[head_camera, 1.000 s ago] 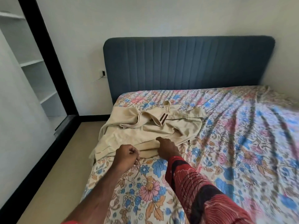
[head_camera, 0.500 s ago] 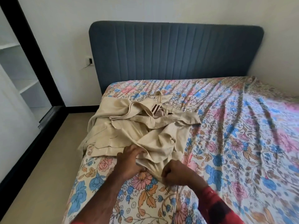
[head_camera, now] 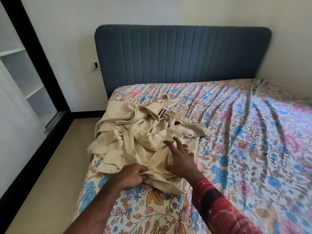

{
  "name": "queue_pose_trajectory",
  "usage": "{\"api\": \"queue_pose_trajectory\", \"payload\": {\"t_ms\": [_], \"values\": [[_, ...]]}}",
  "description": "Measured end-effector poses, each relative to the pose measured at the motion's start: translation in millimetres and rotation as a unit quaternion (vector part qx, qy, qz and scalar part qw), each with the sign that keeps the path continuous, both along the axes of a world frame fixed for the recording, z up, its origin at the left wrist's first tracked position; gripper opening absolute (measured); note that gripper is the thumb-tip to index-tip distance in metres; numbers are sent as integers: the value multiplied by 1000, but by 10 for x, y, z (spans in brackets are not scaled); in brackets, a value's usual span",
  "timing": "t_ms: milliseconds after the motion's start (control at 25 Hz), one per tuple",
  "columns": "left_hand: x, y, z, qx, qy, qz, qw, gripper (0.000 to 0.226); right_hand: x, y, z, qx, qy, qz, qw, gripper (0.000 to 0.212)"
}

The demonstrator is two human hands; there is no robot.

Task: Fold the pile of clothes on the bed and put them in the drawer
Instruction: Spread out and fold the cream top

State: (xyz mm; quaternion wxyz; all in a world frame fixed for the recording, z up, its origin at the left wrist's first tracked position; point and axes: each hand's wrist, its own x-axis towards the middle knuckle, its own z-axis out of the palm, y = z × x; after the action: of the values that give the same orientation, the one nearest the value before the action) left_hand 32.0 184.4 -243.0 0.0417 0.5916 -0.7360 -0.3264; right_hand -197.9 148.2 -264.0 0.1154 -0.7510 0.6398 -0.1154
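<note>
The pile of clothes [head_camera: 143,141], all cream-coloured cloth, lies crumpled near the left edge of the bed [head_camera: 244,149], with nothing in it folded yet. The left hand [head_camera: 130,175] has its fingers curled tight around a bunched hem at the pile's six o'clock edge, which I take to be an anchor so the cloth does not slide while the rest is sorted out. Just beside it, at about two o'clock from that grip, the right hand [head_camera: 181,159] lies on the fabric with fingers spread and straight, holding nothing, seemingly feeling for a seam or flattening a layer. A ring shows on one finger, and a red patterned sleeve [head_camera: 219,205] covers that arm.

Farther out, at the pile's twelve o'clock, a striped neckline or strap [head_camera: 161,114] pokes up, so probably more than one garment is tangled here. Beyond stands the blue headboard [head_camera: 182,56]. At nine o'clock white shelves [head_camera: 25,73] sit behind a black frame. No drawer is in sight.
</note>
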Motion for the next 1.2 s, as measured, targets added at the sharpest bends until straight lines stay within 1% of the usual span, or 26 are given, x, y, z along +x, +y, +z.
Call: {"api": "queue_pose_trajectory", "payload": {"t_ms": [40, 80, 120, 160, 240, 320, 400, 440, 520, 600, 640, 720, 760, 800, 840, 880, 960, 1000, 1080, 1120, 1160, 1200], "values": [[19, 10, 14, 11, 6, 2, 1000, 22, 61, -17, -19, 18, 38, 14, 999, 51], [43, 27, 19, 17, 13, 8, 1000, 23, 101, -40, -36, 26, 50, 21, 998, 37], [51, 38, 17, 17, 20, 14, 1000, 21, 108, -66, -27, 25, 48, 22, 998, 29], [60, 54, 14, 15, 22, 18, 1000, 18, 106, -72, 6, 23, 33, 25, 999, 27], [99, 59, 48, 35, 25, 24, 999, 13, 92, -57, 100, 60, 17, 56, 996, 30], [142, 41, 82, 111, 50, 11, 992, 19, 59, 53, 207, 135, 46, 122, 982, 33], [153, 71, 121, 191, 58, -20, 980, 26, 52, 300, 274, 213, 66, 167, 960, 34], [162, 86, 115, 209, 56, -33, 976, 27, 38, 432, 278, 232, 72, 182, 953, 35], [212, 114, 76, 206, 68, -46, 975, 25, -3, 606, 228, 219, 69, 188, 955, 36], [291, 119, 26, 150, 100, -35, 983, 24, -57, 680, 168, 189, 50, 171, 966, 39], [326, 112, -2, 112, 118, -16, 987, 22, -94, 696, 135, 171, 27, 165, 971, 41], [346, 85, -59, 29, 137, 40, 989, 18, -94, 759, 104, 134, -31, 178, 974, 55], [334, 69, -82, -13, 142, 71, 987, 20, -50, 805, 101, 119, -37, 194, 973, 65], [320, 47, -109, -55, 145, 99, 983, 25, 3, 834, 79, 98, -10, 203, 974, 72], [315, 4, -133, -102, 140, 120, 978, 28, 62, 801, 42, 70, 41, 205, 975, 74], [322, -68, -169, -150, 128, 132, 971, 29, 107, 704, 15, 42, 84, 194, 976, 71], [346, -290, -180, -230, 89, 153, 957, 22, 195, 346, 83, 3, 108, 154, 982, 59], [352, -417, -138, -251, 69, 175, 950, 18, 250, 108, 140, -10, 116, 134, 984, 55], [371, -763, -22, -291, 29, 216, 932, 15, 370, -432, 344, -20, 157, 110, 981, 49], [381, -931, 38, -304, 18, 231, 924, 16, 400, -715, 441, 3, 165, 111, 980, 46], [404, -1110, 94, -311, 14, 243, 919, 18, 435, -1001, 552, 58, 152, 118, 980, 47], [449, -1304, 130, -310, 12, 253, 917, 18, 481, -1253, 664, 130, 86, 123, 980, 56]]}}
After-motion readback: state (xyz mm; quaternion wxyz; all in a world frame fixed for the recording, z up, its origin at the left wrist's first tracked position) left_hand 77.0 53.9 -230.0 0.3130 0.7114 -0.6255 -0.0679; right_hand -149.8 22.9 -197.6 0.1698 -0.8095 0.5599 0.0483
